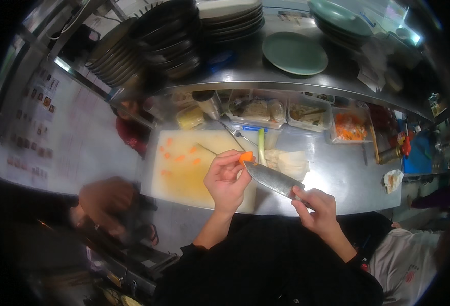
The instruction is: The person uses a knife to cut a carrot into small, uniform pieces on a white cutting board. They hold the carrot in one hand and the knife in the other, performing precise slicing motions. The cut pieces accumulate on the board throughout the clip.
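My left hand (228, 181) holds a piece of carrot (246, 156) between thumb and fingers, above the right part of a pale cutting board (194, 187). In my right hand (315, 208) is a kitchen knife (272, 178), its blade pointing left and its tip end at the carrot piece. Several small orange carrot pieces (179, 157) lie scattered on the board's left part. A green stalk (261, 147) and crumpled pale paper or cloth (293, 163) lie just beyond the blade. A fork (239, 134) rests near the board's far edge.
Open plastic tubs of food (309, 117) line the back, one with shredded orange vegetable (350, 128). Above them, a steel shelf (244, 85) bears dark bowls and a green plate (295, 53). A person in brown (108, 199) bends at left; another, in a light shirt (405, 260), is at lower right.
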Action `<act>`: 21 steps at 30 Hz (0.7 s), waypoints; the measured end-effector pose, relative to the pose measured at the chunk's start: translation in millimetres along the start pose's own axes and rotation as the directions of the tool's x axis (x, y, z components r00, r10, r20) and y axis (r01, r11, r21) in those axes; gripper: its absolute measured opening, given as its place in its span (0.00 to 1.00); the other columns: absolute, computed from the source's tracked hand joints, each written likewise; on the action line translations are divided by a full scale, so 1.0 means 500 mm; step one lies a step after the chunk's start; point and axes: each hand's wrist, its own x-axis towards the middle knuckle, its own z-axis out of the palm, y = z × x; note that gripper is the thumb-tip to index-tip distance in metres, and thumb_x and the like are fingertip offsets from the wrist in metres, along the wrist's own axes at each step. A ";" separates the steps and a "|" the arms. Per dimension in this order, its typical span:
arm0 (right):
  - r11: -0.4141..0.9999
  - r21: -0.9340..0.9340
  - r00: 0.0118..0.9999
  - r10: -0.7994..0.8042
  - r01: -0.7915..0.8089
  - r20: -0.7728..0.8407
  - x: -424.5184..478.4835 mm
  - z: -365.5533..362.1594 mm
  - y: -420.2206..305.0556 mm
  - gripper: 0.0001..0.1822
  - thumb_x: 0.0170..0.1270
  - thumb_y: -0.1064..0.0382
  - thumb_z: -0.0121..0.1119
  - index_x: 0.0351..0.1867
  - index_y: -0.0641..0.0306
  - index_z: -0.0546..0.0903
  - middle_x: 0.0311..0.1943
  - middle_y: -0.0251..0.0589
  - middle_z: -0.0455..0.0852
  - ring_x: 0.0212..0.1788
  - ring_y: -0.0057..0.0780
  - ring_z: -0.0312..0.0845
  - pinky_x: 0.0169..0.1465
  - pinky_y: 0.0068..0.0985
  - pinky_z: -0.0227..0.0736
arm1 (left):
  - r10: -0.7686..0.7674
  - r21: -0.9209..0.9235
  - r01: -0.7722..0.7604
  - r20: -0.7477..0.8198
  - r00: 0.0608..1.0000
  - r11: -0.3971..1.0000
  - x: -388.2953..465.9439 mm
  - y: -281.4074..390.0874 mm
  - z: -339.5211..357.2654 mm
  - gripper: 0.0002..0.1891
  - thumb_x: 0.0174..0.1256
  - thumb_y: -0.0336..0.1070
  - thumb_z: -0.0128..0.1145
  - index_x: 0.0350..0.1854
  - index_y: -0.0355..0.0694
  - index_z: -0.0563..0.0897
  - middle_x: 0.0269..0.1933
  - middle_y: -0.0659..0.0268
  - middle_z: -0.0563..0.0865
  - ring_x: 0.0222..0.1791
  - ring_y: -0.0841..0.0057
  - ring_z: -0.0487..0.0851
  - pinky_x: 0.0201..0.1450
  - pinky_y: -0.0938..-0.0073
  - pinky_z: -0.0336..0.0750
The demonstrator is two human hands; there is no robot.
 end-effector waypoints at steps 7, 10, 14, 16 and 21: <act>1.000 0.005 1.000 -0.027 0.027 0.012 0.028 0.053 -0.041 0.16 0.58 0.67 0.74 0.49 0.63 0.89 0.26 0.41 0.87 0.24 0.33 0.84 0.28 0.26 0.75 | 0.086 -0.018 -0.087 -0.052 0.995 0.996 0.014 0.015 -0.058 0.19 0.61 0.12 0.64 0.52 0.30 0.75 0.55 0.51 0.80 0.51 0.62 0.87 0.56 0.64 0.84; 0.999 -0.002 0.999 -0.047 0.047 0.008 0.042 0.069 -0.057 0.16 0.59 0.67 0.74 0.50 0.63 0.89 0.26 0.41 0.87 0.24 0.34 0.84 0.28 0.26 0.76 | 0.096 -0.053 -0.099 -0.051 0.994 0.994 0.019 0.014 -0.078 0.18 0.61 0.13 0.65 0.51 0.30 0.75 0.55 0.51 0.80 0.52 0.63 0.87 0.56 0.64 0.84; 1.000 -0.002 1.000 -0.021 0.021 -0.002 0.054 0.087 -0.067 0.16 0.59 0.67 0.74 0.50 0.63 0.89 0.27 0.42 0.87 0.24 0.34 0.85 0.29 0.26 0.76 | 0.116 -0.078 -0.119 -0.037 0.993 0.990 0.019 0.019 -0.088 0.18 0.61 0.14 0.65 0.50 0.31 0.74 0.55 0.51 0.80 0.53 0.64 0.86 0.56 0.64 0.84; 1.000 0.011 1.000 0.004 -0.004 -0.012 0.062 0.093 -0.074 0.16 0.58 0.68 0.74 0.50 0.63 0.89 0.27 0.42 0.88 0.24 0.34 0.85 0.29 0.26 0.77 | 0.122 -0.074 -0.124 -0.036 0.992 0.990 0.011 0.014 -0.094 0.18 0.61 0.15 0.66 0.50 0.31 0.74 0.55 0.51 0.80 0.54 0.65 0.86 0.57 0.64 0.84; 0.999 0.033 0.999 -0.030 0.029 0.030 0.064 0.090 -0.087 0.16 0.58 0.68 0.74 0.49 0.63 0.89 0.26 0.43 0.87 0.24 0.35 0.84 0.28 0.27 0.76 | 0.048 -0.127 -0.059 -0.089 0.995 0.990 0.017 0.020 -0.093 0.19 0.58 0.13 0.66 0.47 0.33 0.73 0.56 0.52 0.79 0.52 0.64 0.87 0.56 0.64 0.85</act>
